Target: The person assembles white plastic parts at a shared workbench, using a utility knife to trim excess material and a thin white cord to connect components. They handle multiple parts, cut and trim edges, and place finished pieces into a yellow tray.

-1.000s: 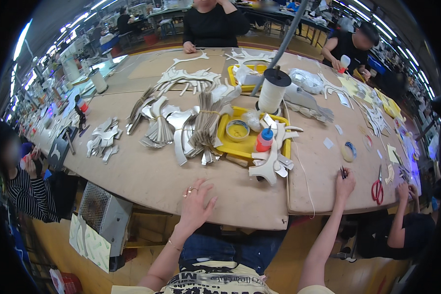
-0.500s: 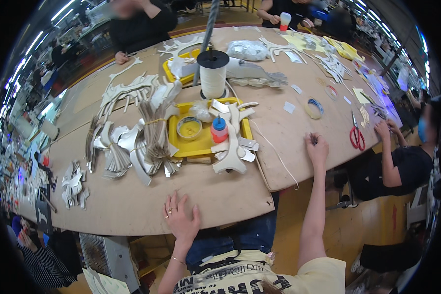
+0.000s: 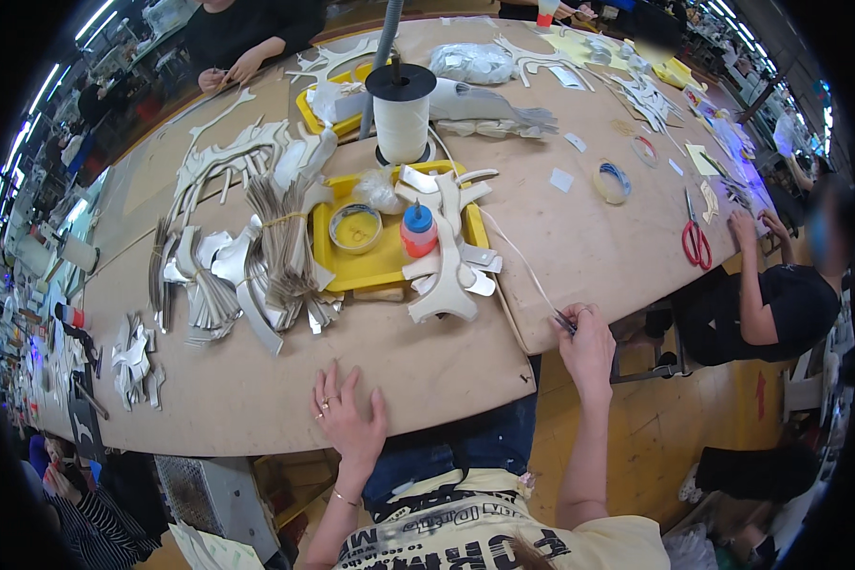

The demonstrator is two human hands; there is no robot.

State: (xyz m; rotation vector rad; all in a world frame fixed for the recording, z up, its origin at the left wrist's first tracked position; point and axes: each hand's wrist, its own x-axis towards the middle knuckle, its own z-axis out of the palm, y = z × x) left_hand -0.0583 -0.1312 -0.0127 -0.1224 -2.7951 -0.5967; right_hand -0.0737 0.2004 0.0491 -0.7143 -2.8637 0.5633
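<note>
While left hand [image 3: 350, 416] lies spread, right hand [image 3: 589, 348] grips dark tool [image 3: 565, 323], I list beyond them: yellow plastic tray [image 3: 353, 273] holding round tub [image 3: 356, 249].

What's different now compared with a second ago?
The right hand has moved left and back toward the person, bringing its small dark tool to the white cord. The co-worker opposite has lowered a raised hand. The left hand, nearer yellow tray and red-handled scissors stayed put.
</note>
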